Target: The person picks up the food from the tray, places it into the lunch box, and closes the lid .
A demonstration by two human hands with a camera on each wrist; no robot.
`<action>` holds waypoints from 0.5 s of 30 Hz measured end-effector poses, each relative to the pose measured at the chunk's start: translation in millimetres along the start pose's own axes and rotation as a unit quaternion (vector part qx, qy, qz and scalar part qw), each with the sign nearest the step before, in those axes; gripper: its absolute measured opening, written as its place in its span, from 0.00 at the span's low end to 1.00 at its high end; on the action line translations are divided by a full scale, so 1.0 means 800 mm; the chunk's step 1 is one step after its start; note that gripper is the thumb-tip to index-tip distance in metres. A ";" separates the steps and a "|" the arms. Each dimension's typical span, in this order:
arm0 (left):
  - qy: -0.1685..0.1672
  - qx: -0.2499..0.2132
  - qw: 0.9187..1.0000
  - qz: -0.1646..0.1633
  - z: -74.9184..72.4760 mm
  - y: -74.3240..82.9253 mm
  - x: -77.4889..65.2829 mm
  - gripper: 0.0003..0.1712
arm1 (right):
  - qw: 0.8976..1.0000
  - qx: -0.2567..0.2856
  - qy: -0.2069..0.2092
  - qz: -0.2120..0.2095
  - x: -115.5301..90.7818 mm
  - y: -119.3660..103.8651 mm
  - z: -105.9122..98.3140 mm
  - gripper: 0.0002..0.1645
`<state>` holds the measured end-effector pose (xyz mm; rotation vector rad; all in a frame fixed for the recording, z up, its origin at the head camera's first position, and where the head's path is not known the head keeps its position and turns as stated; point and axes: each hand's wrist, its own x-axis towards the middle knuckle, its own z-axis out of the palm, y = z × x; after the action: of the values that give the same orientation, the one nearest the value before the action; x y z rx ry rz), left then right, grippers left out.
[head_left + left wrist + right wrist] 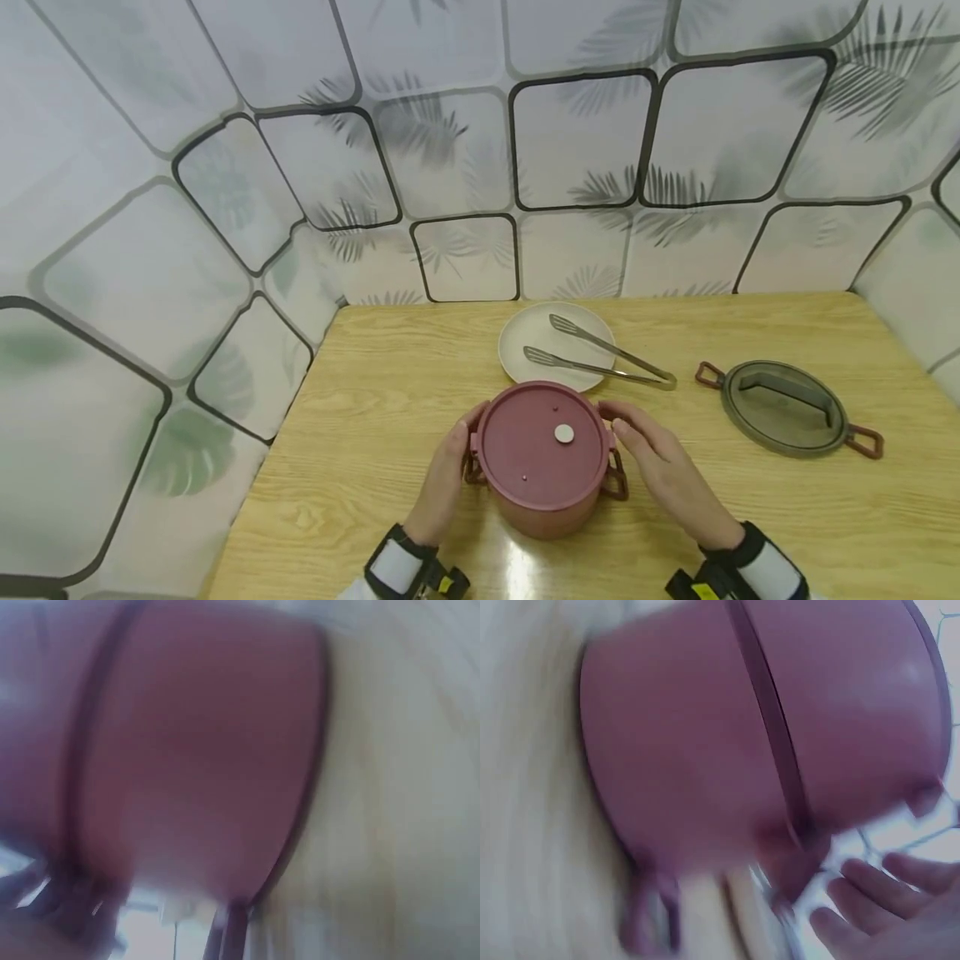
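Note:
A dark red pot stands upright on the wooden table, with a flat lid bearing a small white knob. Brownish loop handles stick out low on its sides. My left hand is at the pot's upper left side, its fingers beside the lug there; blur in the left wrist view hides how they lie. On the opposite side my right hand reaches toward the upper right lug, fingers loosely extended. A slight gap shows between these fingers and the pot in the right wrist view.
Behind the pot lies a white plate, with metal tongs resting spread across it and over its edge. To the right is a round grey-green lid-like piece with a bar handle and two red loops. A patterned wall covering borders the table.

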<state>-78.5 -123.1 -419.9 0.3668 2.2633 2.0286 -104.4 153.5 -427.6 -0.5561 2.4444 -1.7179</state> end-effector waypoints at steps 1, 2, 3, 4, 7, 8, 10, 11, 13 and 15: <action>0.013 -0.007 1.000 -0.002 0.007 0.002 0.001 0.26 | 1.000 0.028 0.002 0.003 0.002 -0.001 0.005 0.23; 0.025 -0.009 1.000 0.001 0.014 0.002 0.003 0.26 | 0.999 0.051 0.004 0.009 0.003 -0.002 0.011 0.24; 0.037 -0.006 0.999 0.004 0.019 0.000 0.005 0.26 | 0.997 0.076 0.002 0.026 0.004 -0.003 0.018 0.26; 0.049 -0.002 0.999 0.007 0.024 -0.005 0.007 0.25 | 0.995 0.096 0.003 0.037 0.004 -0.004 0.024 0.27; 0.087 0.008 0.996 0.009 0.033 -0.021 0.014 0.23 | 0.992 0.117 0.014 0.051 0.006 -0.003 0.036 0.27; 0.097 0.016 0.995 0.007 0.034 -0.025 0.016 0.23 | 0.991 0.119 0.018 0.051 0.007 -0.003 0.039 0.26; 0.113 0.027 0.993 0.006 0.035 -0.030 0.020 0.22 | 0.992 0.124 0.025 0.030 0.009 -0.002 0.041 0.26; 0.119 0.026 0.993 0.009 0.036 -0.030 0.021 0.22 | 0.992 0.120 0.026 0.017 0.010 -0.001 0.042 0.25; 0.132 0.019 0.991 0.011 0.037 -0.031 0.021 0.22 | 0.992 0.126 0.028 -0.001 0.011 0.000 0.044 0.25; 0.141 0.002 0.990 0.019 0.039 -0.032 0.021 0.22 | 0.991 0.128 0.031 -0.012 0.011 0.001 0.046 0.25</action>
<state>-91.1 -91.2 -447.0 0.1309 2.4321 2.2201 -102.4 118.0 -440.2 -0.5100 2.2135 -2.0465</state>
